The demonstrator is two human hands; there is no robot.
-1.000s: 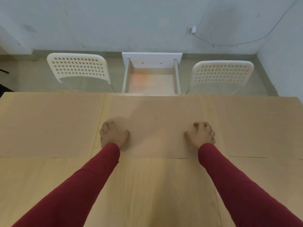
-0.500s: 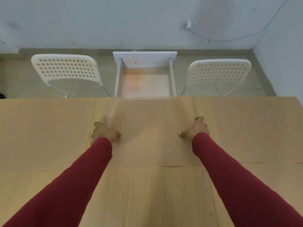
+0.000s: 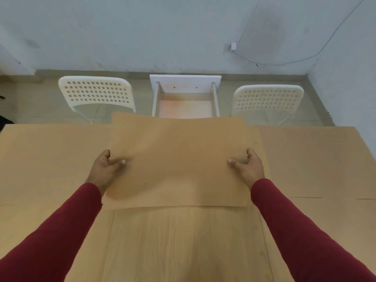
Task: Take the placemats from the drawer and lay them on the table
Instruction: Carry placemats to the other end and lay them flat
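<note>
A tan placemat (image 3: 177,159) is held up above the middle of the wooden table (image 3: 183,241), its far edge raised over the table's far side. My left hand (image 3: 105,169) grips its left edge with the thumb on top. My right hand (image 3: 247,167) grips its right edge the same way. More tan placemats lie flat on the table: one at the left (image 3: 50,159), one at the right (image 3: 317,159), and one under the lifted one. The white drawer (image 3: 185,98) stands open beyond the table, and its visible part looks empty.
Two white perforated chairs stand beyond the far edge, one at the left (image 3: 95,92) and one at the right (image 3: 268,98) of the drawer. A grey wall with a cable (image 3: 284,62) closes the back. The wooden table surface shows nearer to me.
Both hands went from resting as fists on the middle placemat to gripping a placemat's side edges and lifting it off the table.
</note>
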